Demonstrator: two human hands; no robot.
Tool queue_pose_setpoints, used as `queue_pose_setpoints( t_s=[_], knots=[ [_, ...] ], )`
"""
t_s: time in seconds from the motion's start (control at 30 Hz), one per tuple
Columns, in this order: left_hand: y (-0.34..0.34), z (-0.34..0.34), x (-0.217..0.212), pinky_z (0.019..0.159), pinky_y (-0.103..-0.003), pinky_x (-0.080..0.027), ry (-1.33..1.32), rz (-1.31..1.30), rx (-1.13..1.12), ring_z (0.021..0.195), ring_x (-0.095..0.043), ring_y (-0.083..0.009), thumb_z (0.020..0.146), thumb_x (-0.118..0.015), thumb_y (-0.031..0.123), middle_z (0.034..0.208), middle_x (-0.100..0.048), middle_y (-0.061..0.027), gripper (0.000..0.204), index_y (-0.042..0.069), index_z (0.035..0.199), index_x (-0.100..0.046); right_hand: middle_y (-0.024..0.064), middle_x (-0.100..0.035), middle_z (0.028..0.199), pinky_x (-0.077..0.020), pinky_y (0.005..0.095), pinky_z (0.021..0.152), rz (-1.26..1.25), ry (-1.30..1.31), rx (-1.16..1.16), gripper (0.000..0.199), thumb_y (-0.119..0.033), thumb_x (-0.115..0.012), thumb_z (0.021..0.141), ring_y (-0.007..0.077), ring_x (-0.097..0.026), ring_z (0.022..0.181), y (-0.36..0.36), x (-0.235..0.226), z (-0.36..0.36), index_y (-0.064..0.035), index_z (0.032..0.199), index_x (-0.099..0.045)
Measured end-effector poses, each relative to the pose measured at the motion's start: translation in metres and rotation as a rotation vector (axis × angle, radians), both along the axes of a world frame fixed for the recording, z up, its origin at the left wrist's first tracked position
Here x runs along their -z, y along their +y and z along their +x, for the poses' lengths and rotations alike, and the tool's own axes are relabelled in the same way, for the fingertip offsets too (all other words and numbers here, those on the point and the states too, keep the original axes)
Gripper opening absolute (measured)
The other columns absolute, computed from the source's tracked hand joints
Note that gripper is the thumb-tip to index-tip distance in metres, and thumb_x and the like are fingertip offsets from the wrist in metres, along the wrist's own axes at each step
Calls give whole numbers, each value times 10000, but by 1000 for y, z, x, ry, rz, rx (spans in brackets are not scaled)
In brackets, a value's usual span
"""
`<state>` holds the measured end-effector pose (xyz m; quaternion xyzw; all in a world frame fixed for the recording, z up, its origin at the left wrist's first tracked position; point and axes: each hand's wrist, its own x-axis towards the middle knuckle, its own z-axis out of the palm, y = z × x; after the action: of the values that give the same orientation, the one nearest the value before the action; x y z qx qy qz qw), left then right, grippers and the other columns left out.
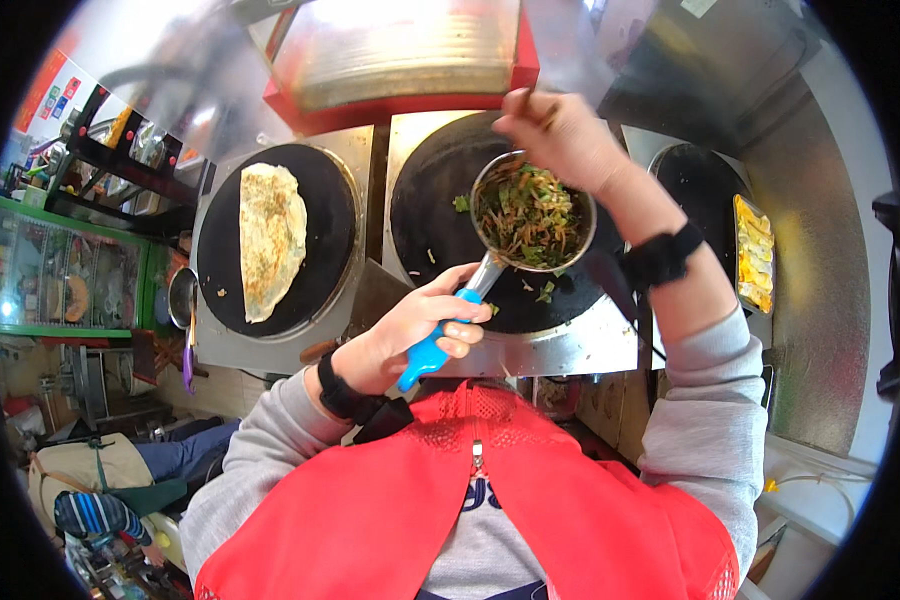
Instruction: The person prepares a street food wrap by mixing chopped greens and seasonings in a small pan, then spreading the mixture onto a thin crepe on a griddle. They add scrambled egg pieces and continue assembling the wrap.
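Observation:
My left hand [438,318] is wrapped round the blue handle of a small metal saucepan [489,272]. Shredded vegetables and chopped greens [532,215] fill the pan, which is held over the middle black griddle [435,190]. Just beyond the pan's far rim is my right hand [562,138], its fingers curled together and slightly blurred. A dark brownish bit shows at those fingers, too unclear to name. Scraps of green leaf [545,292] lie on the griddle around the pan.
On the left griddle [215,250] lies a folded flatbread [272,240]. A third griddle [692,190] stands at the right, beside a tray of yellow food [753,255]. A purple-handled pan [181,297] is at far left. Another person [100,480] is at lower left.

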<state>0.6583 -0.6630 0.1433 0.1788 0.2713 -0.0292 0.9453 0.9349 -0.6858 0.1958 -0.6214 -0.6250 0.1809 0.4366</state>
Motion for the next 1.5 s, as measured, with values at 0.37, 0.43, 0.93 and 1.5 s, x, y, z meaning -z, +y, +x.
queue_pose_setpoints(
  t_s=[0.37,0.43,0.93,1.5],
  knots=[
    [-3,1,5,482,-182,-368,-98,-108,-141,609,-409,-51,918,-500,-41,924,-480,-51,543,205,1381,-358,128,-659,742,-539,245,486,-24,1069,373,168,-185,-592,963,185,-650,557,-94,116,-3,-21,929,-583],
    [-5,3,5,480,-175,-372,-65,-134,-197,601,-408,-50,922,-496,-37,914,-473,-51,537,202,1384,-365,146,-655,774,-558,263,495,19,1282,662,175,-193,-578,969,206,-646,557,-96,122,-10,-19,960,-559],
    [0,-11,-21,463,-172,-350,46,128,22,610,-409,-48,908,-523,-25,900,-468,-21,610,173,1436,-291,67,-613,668,-470,236,493,-55,555,215,200,-175,-542,991,110,-586,542,-83,55,-33,-27,856,-552],
    [9,-15,2,487,-162,-321,-12,52,62,587,-350,-40,927,-518,-9,852,-435,-7,600,196,1440,-284,23,-563,677,-444,243,593,-270,-235,-305,63,-16,-630,893,79,-528,654,-57,-11,-41,-3,844,-593]
  ],
)
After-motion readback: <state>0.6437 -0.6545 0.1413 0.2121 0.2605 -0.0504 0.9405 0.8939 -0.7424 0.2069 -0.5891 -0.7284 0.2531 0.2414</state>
